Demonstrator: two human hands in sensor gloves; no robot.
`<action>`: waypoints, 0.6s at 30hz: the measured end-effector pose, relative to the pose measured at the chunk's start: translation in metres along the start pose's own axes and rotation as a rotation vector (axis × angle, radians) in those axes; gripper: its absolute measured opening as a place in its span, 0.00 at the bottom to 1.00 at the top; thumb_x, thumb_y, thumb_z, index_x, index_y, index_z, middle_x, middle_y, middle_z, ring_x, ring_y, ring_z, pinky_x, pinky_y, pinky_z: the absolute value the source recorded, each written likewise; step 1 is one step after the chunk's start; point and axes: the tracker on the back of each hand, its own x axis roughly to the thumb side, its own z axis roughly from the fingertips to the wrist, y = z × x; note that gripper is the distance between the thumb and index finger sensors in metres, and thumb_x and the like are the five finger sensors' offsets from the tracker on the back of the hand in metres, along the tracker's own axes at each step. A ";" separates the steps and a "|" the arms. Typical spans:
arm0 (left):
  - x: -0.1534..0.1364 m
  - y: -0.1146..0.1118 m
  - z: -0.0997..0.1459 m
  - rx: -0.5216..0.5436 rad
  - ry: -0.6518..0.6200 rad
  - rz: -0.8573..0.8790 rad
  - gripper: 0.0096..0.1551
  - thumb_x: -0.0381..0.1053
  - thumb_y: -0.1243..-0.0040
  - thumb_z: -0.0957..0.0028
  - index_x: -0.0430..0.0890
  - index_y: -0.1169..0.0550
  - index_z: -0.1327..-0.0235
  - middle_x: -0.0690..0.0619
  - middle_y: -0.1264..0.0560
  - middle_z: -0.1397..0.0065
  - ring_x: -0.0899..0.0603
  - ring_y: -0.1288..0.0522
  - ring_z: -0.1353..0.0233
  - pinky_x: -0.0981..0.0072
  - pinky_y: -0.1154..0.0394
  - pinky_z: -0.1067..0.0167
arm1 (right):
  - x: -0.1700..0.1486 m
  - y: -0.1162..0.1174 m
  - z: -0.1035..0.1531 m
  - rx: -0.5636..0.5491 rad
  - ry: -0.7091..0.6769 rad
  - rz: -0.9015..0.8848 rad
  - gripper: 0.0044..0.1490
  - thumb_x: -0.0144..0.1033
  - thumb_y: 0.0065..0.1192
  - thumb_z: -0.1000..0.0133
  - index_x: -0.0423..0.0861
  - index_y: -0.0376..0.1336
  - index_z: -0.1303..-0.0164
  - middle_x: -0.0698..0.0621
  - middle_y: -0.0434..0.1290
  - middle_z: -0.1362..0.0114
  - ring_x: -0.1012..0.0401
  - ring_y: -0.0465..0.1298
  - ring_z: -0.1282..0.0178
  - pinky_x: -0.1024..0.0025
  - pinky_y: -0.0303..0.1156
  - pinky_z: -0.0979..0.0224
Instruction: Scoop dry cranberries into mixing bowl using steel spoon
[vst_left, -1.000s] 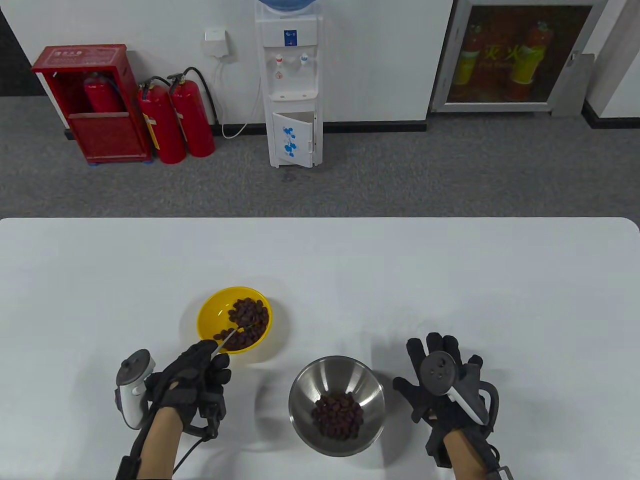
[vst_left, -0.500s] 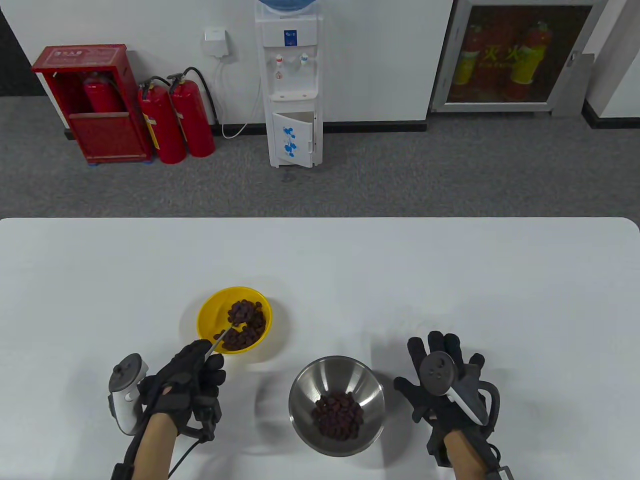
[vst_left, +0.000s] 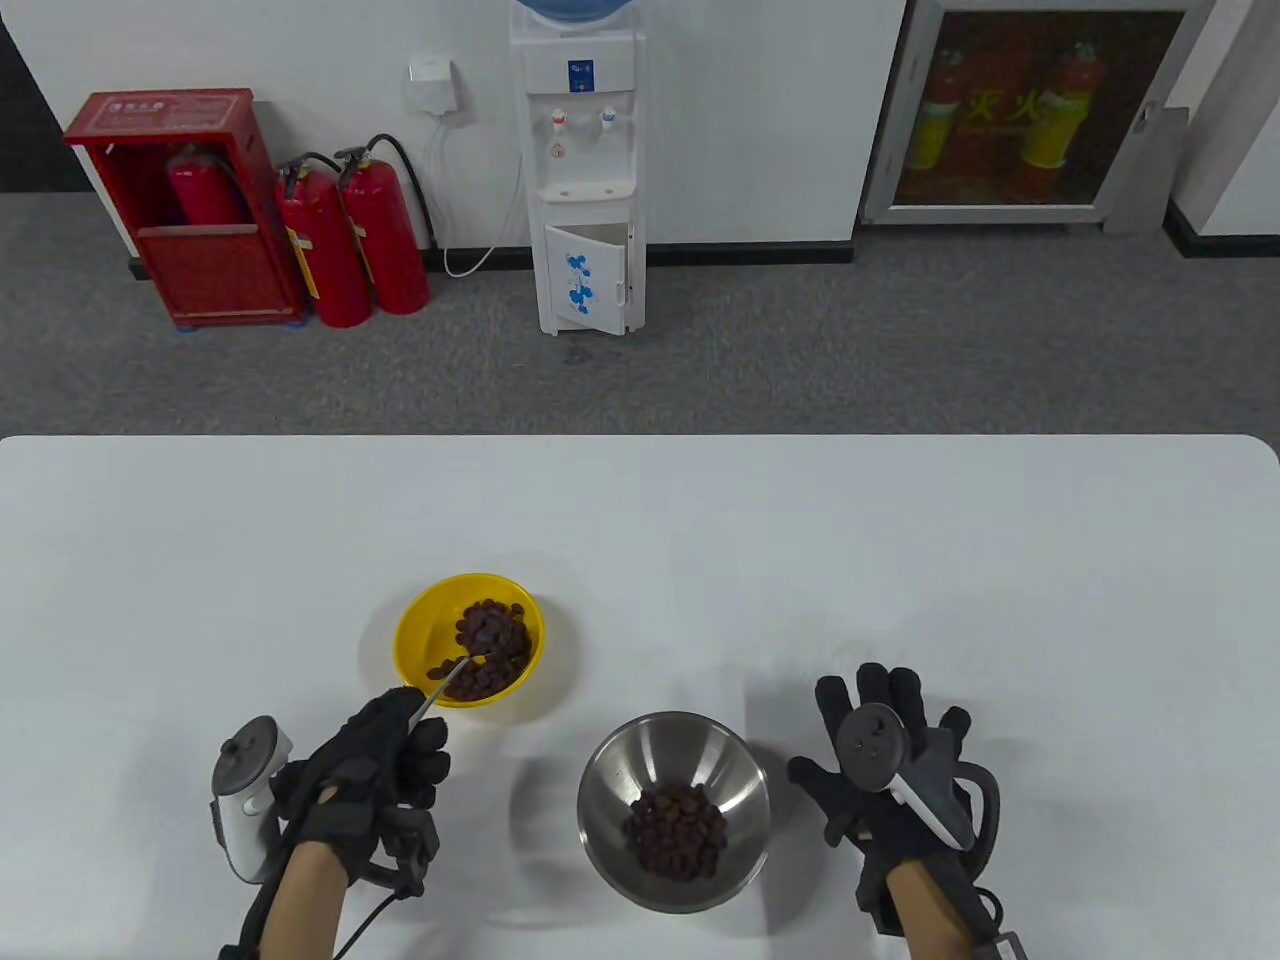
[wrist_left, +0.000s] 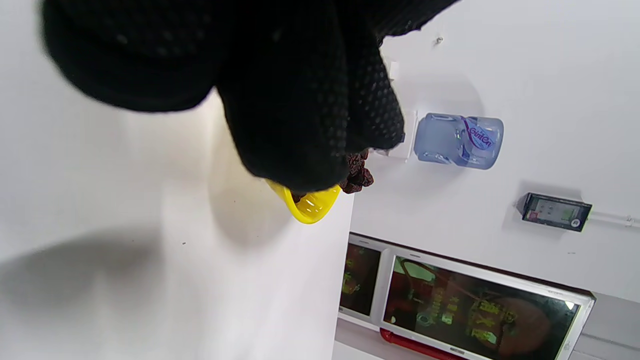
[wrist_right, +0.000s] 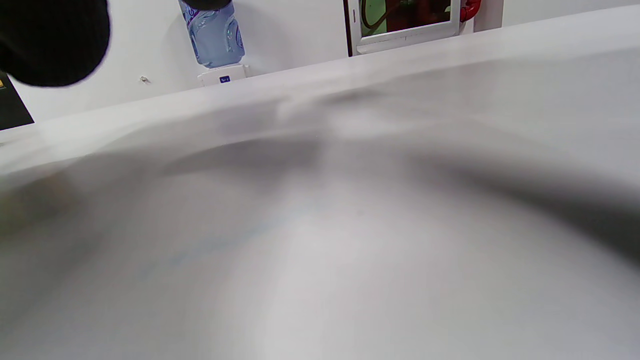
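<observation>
Left hand (vst_left: 375, 765) gripping steel spoon (vst_left: 452, 680) in yellow bowl (vst_left: 415, 625); right hand (vst_left: 885, 775) flat, spread, beside mixing bowl (vst_left: 673, 735).

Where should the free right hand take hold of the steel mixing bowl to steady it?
Probably at the right rim of the mixing bowl, coming in from the right hand flat beside it: the wall flares smoothly, so only the rim offers a pinch.

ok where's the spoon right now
In the table view, the steel spoon sits left of centre: left hand grips its handle, its tip among cranberries in the yellow bowl.
</observation>
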 end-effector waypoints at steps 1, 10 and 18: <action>0.000 0.000 0.000 -0.004 0.002 -0.002 0.28 0.51 0.49 0.45 0.44 0.32 0.33 0.54 0.14 0.52 0.49 0.11 0.65 0.57 0.15 0.65 | 0.000 0.000 0.000 0.001 0.001 -0.002 0.56 0.75 0.56 0.55 0.70 0.37 0.22 0.61 0.27 0.16 0.56 0.26 0.14 0.32 0.24 0.24; 0.003 -0.011 0.002 -0.068 -0.007 -0.026 0.28 0.51 0.49 0.45 0.44 0.32 0.33 0.54 0.14 0.52 0.49 0.11 0.66 0.57 0.15 0.65 | 0.000 0.000 0.000 0.002 0.001 -0.010 0.55 0.75 0.56 0.55 0.70 0.38 0.22 0.61 0.27 0.16 0.56 0.27 0.13 0.32 0.24 0.24; 0.011 -0.036 0.009 -0.172 -0.035 -0.064 0.28 0.51 0.49 0.45 0.43 0.31 0.33 0.54 0.13 0.52 0.49 0.11 0.66 0.57 0.14 0.66 | -0.001 0.000 0.000 0.003 0.004 -0.015 0.55 0.75 0.56 0.55 0.70 0.38 0.22 0.61 0.28 0.16 0.56 0.27 0.13 0.32 0.24 0.24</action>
